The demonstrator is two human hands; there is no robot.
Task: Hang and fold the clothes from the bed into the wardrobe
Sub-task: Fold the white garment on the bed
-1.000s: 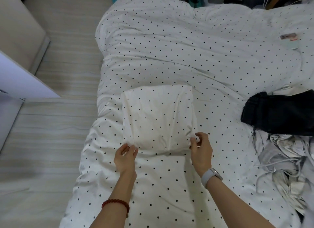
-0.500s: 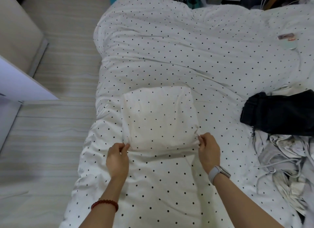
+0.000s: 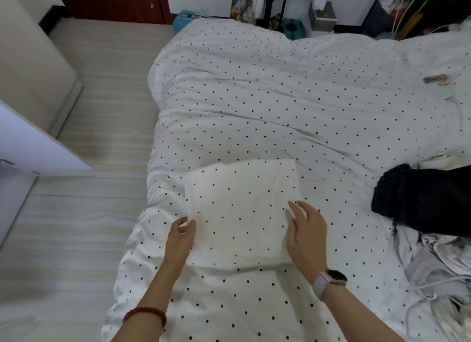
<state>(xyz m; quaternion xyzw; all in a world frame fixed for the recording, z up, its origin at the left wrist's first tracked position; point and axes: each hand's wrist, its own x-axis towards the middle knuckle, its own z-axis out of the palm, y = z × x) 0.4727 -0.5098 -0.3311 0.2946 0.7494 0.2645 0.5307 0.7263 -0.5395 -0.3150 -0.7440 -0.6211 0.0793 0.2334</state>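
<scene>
Folded cream dotted cloth (image 3: 242, 209) was recorded on white polka-dot duvet (image 3: 280, 99).
Left hand (image 3: 181, 237) and right hand (image 3: 307, 236) were laid on its edges, fingers straight; crumpled black denim garment (image 3: 423, 199) was noted apart, rightward.

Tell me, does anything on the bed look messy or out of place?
Yes. At the bed's right edge, pale clothes lie in a crumpled heap with cords trailing, and a dark garment is bunched beside them. Farther back, a small gadget with a cable lies on the duvet. The folded dotted cloth in front looks neat.

Home bedroom: bed w/ dotted duvet (image 3: 280, 99), clothes pile (image 3: 433, 260), wood floor (image 3: 96, 127).
</scene>
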